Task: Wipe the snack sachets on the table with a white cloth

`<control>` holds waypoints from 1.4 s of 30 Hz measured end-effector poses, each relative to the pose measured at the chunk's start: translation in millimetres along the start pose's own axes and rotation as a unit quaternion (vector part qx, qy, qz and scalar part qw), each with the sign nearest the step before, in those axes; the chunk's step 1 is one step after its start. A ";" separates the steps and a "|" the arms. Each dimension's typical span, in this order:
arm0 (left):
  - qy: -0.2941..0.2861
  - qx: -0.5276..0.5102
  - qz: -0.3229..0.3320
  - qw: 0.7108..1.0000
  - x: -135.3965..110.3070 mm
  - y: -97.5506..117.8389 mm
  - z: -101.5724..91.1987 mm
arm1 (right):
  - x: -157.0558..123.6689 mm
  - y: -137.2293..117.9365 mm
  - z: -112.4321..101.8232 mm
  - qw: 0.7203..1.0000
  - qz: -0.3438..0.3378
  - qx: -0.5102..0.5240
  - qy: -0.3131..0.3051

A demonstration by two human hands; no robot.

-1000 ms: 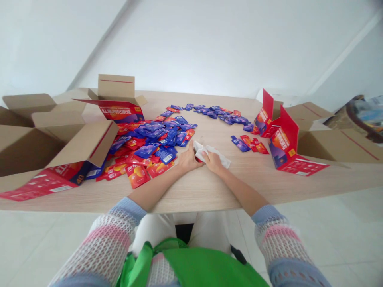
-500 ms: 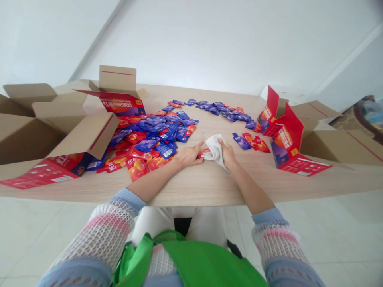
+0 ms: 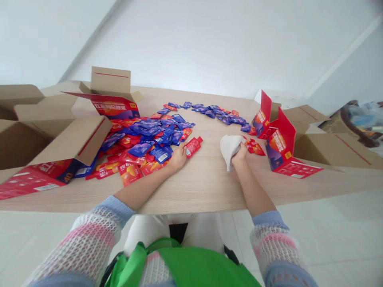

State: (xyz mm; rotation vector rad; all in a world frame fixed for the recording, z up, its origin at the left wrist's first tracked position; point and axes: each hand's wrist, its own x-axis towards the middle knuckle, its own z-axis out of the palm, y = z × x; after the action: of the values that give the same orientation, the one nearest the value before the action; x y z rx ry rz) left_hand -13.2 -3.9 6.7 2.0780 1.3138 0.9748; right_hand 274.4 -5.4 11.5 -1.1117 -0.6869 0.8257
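My left hand (image 3: 178,157) is closed on one end of a red pouch (image 3: 194,147), whose spout end points away to the right. My right hand (image 3: 240,153) grips a bunched white cloth (image 3: 230,149), held apart from the pouch. Beside my left hand spreads a heap of blue pouches (image 3: 154,129) and red pouches (image 3: 130,173). A few more red pouches (image 3: 255,147) lie just past my right hand, partly behind the cloth. Along the back of the table runs a curved row of mostly blue pouches (image 3: 210,111).
Open cardboard boxes stand on the left, a near one (image 3: 86,139) and a farther red one (image 3: 115,107). On the right, two open red boxes (image 3: 263,115) (image 3: 281,145) sit with flaps spread. The wooden table's (image 3: 191,199) front edge lies close to my lap.
My hands have moved apart. The cloth has come off the red pouch and gone right with my right hand, while my left hand has shifted slightly left with the pouch.
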 end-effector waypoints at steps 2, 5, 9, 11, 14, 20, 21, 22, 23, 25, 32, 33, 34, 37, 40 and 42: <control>-0.028 0.010 0.016 0.999 -3.9 2.9 2.7 | -23.0 10.8 18.5 0.999 0.005 0.044 0.007; -0.069 0.039 0.041 0.996 -5.3 5.1 6.2 | -68.9 23.5 47.4 0.978 -0.047 -0.095 -0.182; -0.095 0.035 0.043 0.994 7.5 -0.3 4.1 | -105.6 25.2 67.7 0.813 -0.234 -0.334 -0.415; -0.110 0.023 0.042 0.993 15.5 -2.9 1.2 | -103.1 23.6 67.5 0.749 -0.281 -0.424 -0.425; -0.126 0.062 0.029 0.990 18.2 -0.6 0.8 | -84.6 23.8 58.7 0.722 -0.269 -0.507 -0.386; -0.095 0.201 0.021 0.975 -7.8 16.2 10.2 | -57.7 27.6 46.0 0.745 -0.231 -0.578 -0.240; -0.097 0.209 0.027 0.973 -11.2 16.8 9.8 | -55.4 26.8 44.8 0.760 -0.227 -0.571 -0.211; -0.090 0.213 0.033 0.972 -13.3 16.3 8.4 | -53.3 25.3 43.2 0.781 -0.224 -0.552 -0.187; -0.072 0.217 0.038 0.973 -14.1 14.6 6.1 | -51.4 23.1 41.2 0.806 -0.222 -0.522 -0.170; -0.024 0.218 0.052 0.974 -12.7 8.6 0.2 | -48.6 16.4 36.2 0.856 -0.230 -0.439 -0.149; -0.053 0.083 0.138 0.986 -7.9 -4.6 -8.9 | -69.3 -4.7 40.0 0.916 -0.199 -0.292 -0.189; -0.061 0.087 0.144 0.984 -9.1 -3.2 -8.9 | -76.3 -4.1 44.0 0.902 -0.194 -0.298 -0.246; -0.072 0.105 0.149 0.981 -10.3 -1.4 -9.2 | -83.3 -2.6 47.9 0.875 -0.195 -0.314 -0.314; -0.114 0.183 0.162 0.963 -11.5 2.6 -12.2 | -97.4 4.6 55.4 0.748 -0.234 -0.399 -0.475; -0.128 0.210 0.170 0.954 -7.5 1.7 -16.7 | -93.2 11.4 53.5 0.666 -0.262 -0.483 -0.504; -0.134 0.215 0.162 0.954 -3.8 -0.7 -18.1 | -82.2 15.2 48.3 0.657 -0.255 -0.521 -0.481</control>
State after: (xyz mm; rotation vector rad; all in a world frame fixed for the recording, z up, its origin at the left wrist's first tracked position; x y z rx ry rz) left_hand -28.8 -6.5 16.3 2.7115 1.1353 0.5242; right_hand 188.0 -48.0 6.0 -1.2747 -2.4950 0.4082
